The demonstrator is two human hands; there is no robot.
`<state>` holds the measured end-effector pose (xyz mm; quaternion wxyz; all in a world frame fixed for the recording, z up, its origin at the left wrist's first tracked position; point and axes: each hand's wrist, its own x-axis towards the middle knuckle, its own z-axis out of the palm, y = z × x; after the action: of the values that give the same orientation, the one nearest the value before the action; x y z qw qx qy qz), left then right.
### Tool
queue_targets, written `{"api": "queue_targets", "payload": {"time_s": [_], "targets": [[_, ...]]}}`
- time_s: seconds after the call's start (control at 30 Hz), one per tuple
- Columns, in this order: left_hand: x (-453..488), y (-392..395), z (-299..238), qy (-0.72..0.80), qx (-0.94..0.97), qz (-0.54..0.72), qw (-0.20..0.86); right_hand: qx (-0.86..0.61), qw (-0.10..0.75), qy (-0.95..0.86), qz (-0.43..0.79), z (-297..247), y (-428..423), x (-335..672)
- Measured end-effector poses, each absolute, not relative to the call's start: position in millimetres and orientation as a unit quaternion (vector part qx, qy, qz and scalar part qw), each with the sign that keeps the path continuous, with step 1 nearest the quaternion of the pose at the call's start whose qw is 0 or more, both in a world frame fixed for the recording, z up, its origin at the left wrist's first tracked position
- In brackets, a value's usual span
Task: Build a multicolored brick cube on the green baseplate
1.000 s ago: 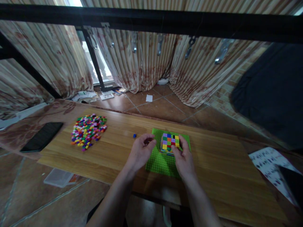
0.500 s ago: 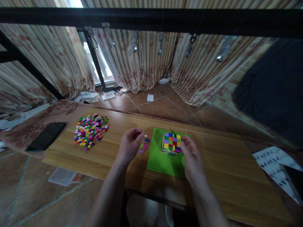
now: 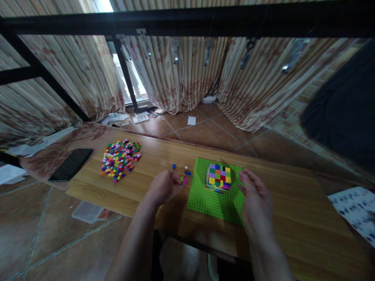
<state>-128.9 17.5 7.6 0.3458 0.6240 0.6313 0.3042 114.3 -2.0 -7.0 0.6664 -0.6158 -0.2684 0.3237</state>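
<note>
A block of stacked toy building bricks (image 3: pixel 218 177), in many colours on top, stands on a green studded baseplate (image 3: pixel 202 203). My right hand (image 3: pixel 255 193) is just right of the block, apart from it, its thumb and fingers spread with nothing visible between them. On the left of the baseplate, my left hand (image 3: pixel 164 188) is low over the table with fingers curled together beside a few loose bricks (image 3: pixel 183 180); whatever they pinch is hidden. A blue brick (image 3: pixel 188 173), a white brick (image 3: pixel 186 167) and another blue brick (image 3: pixel 174 166) lie just beyond that hand.
A large heap of mixed bricks (image 3: pixel 121 158) sits toward the left of the wooden table (image 3: pixel 281 203). A black tablet-like slab (image 3: pixel 71 164) lies at the far left. On the floor are a clear plastic box (image 3: pixel 88 212) and a printed sheet (image 3: pixel 354 208) at right.
My right hand has moved off the block to the right. My left hand has lowered toward the loose bricks, and a blue brick now shows beyond it. The view has shifted slightly.
</note>
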Motion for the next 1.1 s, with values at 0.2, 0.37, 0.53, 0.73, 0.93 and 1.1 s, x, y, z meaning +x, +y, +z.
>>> {"api": "queue_targets", "payload": {"time_s": [0.2, 0.37, 0.53, 0.73, 0.93, 1.1], "targets": [[-125, 16, 9, 0.627, 0.681, 0.241, 0.292, -0.615, 0.663, -0.267, 0.334, -7, -2, 115], [-123, 15, 15, 0.618, 0.707, 0.205, 0.278, -0.615, 0.666, -0.262, 0.332, -5, -1, 112], [-120, 17, 24, 0.552, 0.724, 0.246, 0.334, -0.602, 0.68, -0.319, 0.272, 3, -7, 108], [-113, 17, 28, 0.471, 0.649, 0.339, 0.491, -0.561, 0.64, -0.451, 0.269, 15, -21, 99], [-98, 12, 27, 0.346, 0.586, 0.368, 0.634, -0.448, 0.55, -0.616, 0.343, 25, -31, 92], [-86, 8, 25, 0.286, 0.531, 0.386, 0.699, -0.419, 0.53, -0.632, 0.38, 30, -34, 93]]}}
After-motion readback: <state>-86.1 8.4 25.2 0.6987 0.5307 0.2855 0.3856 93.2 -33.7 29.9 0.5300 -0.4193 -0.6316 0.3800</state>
